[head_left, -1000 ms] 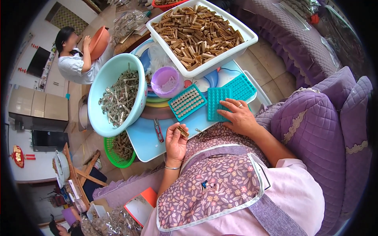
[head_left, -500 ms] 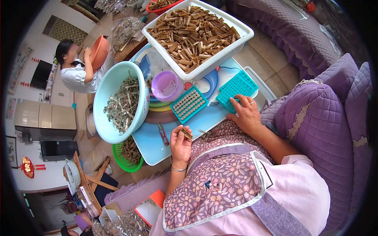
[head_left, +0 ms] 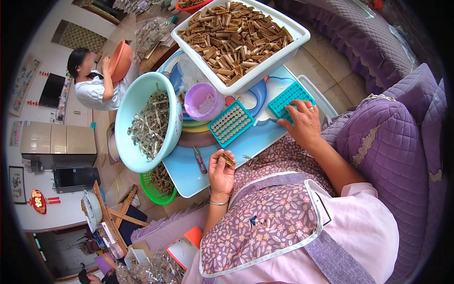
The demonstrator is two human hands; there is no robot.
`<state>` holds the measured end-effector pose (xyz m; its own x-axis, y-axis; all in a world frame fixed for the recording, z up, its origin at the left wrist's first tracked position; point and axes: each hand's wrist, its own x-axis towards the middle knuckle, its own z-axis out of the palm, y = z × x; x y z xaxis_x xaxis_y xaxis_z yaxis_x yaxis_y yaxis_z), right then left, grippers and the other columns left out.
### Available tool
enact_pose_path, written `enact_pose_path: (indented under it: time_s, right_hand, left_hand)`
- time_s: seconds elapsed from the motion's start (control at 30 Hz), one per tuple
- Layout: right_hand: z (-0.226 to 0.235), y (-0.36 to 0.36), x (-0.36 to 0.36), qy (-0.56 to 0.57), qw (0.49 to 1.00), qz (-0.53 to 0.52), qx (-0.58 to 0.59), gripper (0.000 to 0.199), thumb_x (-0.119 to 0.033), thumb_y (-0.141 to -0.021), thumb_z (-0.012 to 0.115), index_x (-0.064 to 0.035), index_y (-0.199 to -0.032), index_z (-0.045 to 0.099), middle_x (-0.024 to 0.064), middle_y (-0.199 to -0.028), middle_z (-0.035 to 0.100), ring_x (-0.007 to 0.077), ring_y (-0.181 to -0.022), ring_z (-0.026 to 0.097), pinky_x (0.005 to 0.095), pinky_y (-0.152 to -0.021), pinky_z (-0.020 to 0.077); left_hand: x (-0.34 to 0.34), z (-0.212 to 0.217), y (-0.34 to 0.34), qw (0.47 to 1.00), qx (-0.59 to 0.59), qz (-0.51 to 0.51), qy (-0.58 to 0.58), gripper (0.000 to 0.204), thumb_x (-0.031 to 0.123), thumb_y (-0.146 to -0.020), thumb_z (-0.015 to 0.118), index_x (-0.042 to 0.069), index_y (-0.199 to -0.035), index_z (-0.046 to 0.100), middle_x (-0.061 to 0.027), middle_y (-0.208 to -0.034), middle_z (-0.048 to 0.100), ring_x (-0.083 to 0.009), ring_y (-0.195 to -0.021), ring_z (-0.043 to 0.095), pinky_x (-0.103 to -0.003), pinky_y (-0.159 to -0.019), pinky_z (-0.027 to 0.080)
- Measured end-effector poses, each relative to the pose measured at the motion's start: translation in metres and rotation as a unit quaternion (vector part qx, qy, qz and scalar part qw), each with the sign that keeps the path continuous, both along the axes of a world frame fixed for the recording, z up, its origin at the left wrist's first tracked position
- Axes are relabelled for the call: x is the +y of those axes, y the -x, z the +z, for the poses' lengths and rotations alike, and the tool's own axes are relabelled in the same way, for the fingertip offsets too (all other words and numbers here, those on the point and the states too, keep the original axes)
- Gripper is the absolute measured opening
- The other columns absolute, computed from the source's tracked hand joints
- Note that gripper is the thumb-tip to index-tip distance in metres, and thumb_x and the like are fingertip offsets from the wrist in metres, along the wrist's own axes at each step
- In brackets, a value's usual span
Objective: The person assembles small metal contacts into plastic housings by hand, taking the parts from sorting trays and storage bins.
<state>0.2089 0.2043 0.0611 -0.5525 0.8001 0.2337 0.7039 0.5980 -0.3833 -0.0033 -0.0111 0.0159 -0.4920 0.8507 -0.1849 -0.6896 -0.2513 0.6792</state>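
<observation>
Sitting at a light blue table (head_left: 189, 170), a person works with both hands. The purple sofa (head_left: 388, 142) is the biggest thing, over at three o'clock. At twelve o'clock a big white tub (head_left: 288, 47) rests on the table, full of short brown sticks (head_left: 231, 38). At nine o'clock from the middle stands a pale green bowl (head_left: 127, 109) with a heap of thin grey bits (head_left: 149, 123) inside. Just under that bowl, at about seven o'clock of it, a green basket (head_left: 158, 191) sits on the floor.

Between the bowl and the tub is a small purple cup (head_left: 203, 100). At four o'clock of the cup lies a teal tray (head_left: 231, 123) with rows of small holes. A second teal tray (head_left: 288, 97) like it lies at three o'clock of the first one, and the right hand (head_left: 302, 124) rests flat and open on its near edge, fingers spread.

The left hand (head_left: 221, 173) is at six o'clock of the first tray, just over the table's near edge. Its fingers pinch one small brown stick (head_left: 228, 159) and hold it up. Small red pliers (head_left: 200, 160) lie on the table at nine o'clock of that hand, close by but not touching it.

Far off at ten o'clock another person (head_left: 94, 83) in a white top holds an orange bowl (head_left: 120, 60).
</observation>
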Motion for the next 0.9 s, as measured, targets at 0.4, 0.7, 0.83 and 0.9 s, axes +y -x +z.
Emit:
enact_pose_path:
  time_s: [0.4, 0.7, 0.83, 0.9]
  right_hand:
    - [-0.015, 0.012, 0.012, -0.039, 0.998, 0.047, -0.033, 0.080, -0.058, -0.078, 0.062, -0.0089, -0.139, 0.044, 0.0131, -0.149, 0.034, 0.0352, -0.142, 0.021, 0.0491, -0.115, 0.0123]
    - [-0.004, 0.109, 0.009, -0.001, 0.958, 0.193, 0.211, 0.011, -0.011, -0.079, 0.066, -0.0087, -0.088, 0.070, 0.0096, -0.089, 0.064, 0.0307, -0.086, 0.061, 0.0407, -0.078, 0.0486]
    - [-0.019, 0.131, 0.019, 0.048, 0.965, 0.189, 0.178, 0.011, -0.011, -0.078, 0.066, -0.0070, -0.088, 0.071, 0.0130, -0.087, 0.063, 0.0335, -0.085, 0.061, 0.0420, -0.077, 0.0489]
    - [-0.020, 0.136, 0.020, 0.061, 0.968, 0.174, 0.168, 0.011, -0.011, -0.078, 0.065, -0.0056, -0.087, 0.069, 0.0153, -0.088, 0.062, 0.0353, -0.084, 0.060, 0.0434, -0.077, 0.0485]
  left_hand:
    - [0.001, 0.001, 0.000, 1.000, -0.002, 0.001, -0.002, 0.025, 0.012, -0.095, 0.058, 0.005, -0.118, 0.053, -0.0123, -0.111, 0.062, -0.0223, -0.101, 0.062, -0.034, -0.088, 0.054]
    - [0.004, 0.002, -0.003, 1.000, -0.001, -0.001, 0.012, 0.024, 0.009, -0.094, 0.057, 0.003, -0.118, 0.055, -0.0124, -0.112, 0.063, -0.0214, -0.101, 0.063, -0.032, -0.088, 0.053]
    - [0.010, 0.007, -0.005, 1.000, 0.003, -0.004, 0.027, 0.022, 0.009, -0.094, 0.058, 0.003, -0.115, 0.058, -0.0101, -0.111, 0.063, -0.0206, -0.102, 0.062, -0.032, -0.090, 0.051]
    - [0.012, 0.008, -0.006, 1.000, -0.004, 0.007, 0.022, 0.022, 0.009, -0.094, 0.058, 0.003, -0.115, 0.058, -0.0102, -0.110, 0.064, -0.0206, -0.101, 0.062, -0.032, -0.090, 0.051]
